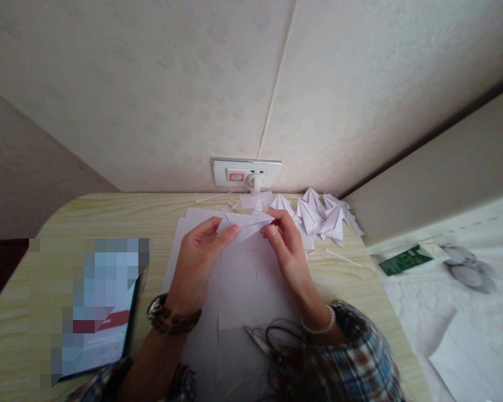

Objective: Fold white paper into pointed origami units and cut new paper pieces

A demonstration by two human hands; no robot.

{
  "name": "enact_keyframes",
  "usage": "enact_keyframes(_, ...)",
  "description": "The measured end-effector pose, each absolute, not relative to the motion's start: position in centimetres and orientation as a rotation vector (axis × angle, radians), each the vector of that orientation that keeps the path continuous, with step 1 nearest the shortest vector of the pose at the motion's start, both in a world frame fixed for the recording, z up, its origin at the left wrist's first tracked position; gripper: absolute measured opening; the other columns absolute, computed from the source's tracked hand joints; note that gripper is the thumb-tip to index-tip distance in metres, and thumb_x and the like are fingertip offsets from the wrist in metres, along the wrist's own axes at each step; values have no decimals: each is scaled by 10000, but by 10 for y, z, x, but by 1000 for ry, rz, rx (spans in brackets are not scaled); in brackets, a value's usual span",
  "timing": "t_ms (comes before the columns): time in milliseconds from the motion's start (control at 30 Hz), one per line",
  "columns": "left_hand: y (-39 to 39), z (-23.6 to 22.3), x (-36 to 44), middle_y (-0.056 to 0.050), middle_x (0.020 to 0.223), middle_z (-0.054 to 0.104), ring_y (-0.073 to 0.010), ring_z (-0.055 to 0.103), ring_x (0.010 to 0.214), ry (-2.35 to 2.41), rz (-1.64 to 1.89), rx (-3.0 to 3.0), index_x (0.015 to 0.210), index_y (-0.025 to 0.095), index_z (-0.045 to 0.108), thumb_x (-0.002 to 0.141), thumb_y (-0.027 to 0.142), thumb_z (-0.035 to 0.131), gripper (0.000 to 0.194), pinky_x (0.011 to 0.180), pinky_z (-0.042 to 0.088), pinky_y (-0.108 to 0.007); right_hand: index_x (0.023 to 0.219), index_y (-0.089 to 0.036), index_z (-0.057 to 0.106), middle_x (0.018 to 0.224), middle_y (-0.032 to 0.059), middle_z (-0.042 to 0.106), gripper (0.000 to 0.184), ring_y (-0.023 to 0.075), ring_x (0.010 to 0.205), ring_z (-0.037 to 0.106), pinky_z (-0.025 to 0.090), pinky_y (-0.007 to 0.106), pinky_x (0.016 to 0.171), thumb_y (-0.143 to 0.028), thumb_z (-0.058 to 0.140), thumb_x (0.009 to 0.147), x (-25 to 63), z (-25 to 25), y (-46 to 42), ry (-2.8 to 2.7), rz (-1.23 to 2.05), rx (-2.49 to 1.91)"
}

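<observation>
Spanning the lower frame, a pale wood table [98,218] meets a papered wall [171,95] bearing a socket [247,166] at centre. Mid-frame, above white sheets [251,285], the left hand [199,254] pinches a folded paper [246,223]; the right hand [288,245] grips its right tip. Folded pieces [313,216] lie right of centre, a tablet [115,340] lower left, a green packet [404,261] far right.

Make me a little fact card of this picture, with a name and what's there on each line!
Left hand: pinches the folded paper near its left end
Right hand: at the paper's right tip
Under the hands: white sheets
Table, back right: pile of folded pieces
Table, left: screen, partly blurred out
Wall: socket with a plug
</observation>
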State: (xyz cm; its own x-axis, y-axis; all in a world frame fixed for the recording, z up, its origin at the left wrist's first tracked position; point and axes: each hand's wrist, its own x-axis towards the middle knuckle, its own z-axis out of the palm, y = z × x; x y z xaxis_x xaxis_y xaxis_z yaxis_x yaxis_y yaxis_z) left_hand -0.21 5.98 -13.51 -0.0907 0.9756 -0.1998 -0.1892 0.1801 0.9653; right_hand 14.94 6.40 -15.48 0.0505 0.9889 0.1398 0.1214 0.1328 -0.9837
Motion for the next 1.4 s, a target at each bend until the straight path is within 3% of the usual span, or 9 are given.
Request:
enact_keyframes(133,60,-133,-1,-8,748,730,-197,674,751,1159,1157,797,785,191,709,698,392,813,243,723,535,-307,1061,-273,556,1084,43,632,270,211,967,595,490,360,860,-411,638,845,147,-153,62,-1315,1034,-1179)
enact_keyframes(333,61,-133,0,-1,798,759,-192,703,788,1132,1155,750,824,196,699,645,336,859,279,724,536,-278,872,-257,615,825,7,645,112,195,798,580,470,346,756,-361,651,854,149,-156,62,-1307,1043,-1210)
enact_keyframes(700,60,-135,0,-14,813,766,-225,713,840,1157,1122,860,787,201,724,629,346,866,258,741,545,-294,855,-251,607,778,-4,615,122,185,774,582,478,321,724,-354,662,818,150,-157,66,-1242,1110,-1225)
enact_keyframes(933,61,-141,-2,17,654,708,-182,666,628,1211,1065,908,766,206,706,617,266,848,214,602,512,-283,826,-234,619,781,1,640,109,180,772,601,484,319,740,-335,657,813,149,-155,68,-1221,1167,-1189)
enact_keyframes(1133,63,-139,-1,-40,916,756,-222,708,875,1216,1080,924,972,215,720,637,296,842,366,740,544,-307,787,-234,611,753,-12,619,105,173,750,589,477,307,722,-326,659,808,148,-154,68,-1234,1188,-1173)
enact_keyframes(1400,62,-141,-2,-21,856,760,-213,682,868,1186,1123,891,842,194,741,639,332,838,264,807,520,-311,775,-222,641,761,-8,647,92,173,756,595,462,308,738,-299,687,793,148,-154,67,-1296,1227,-1162)
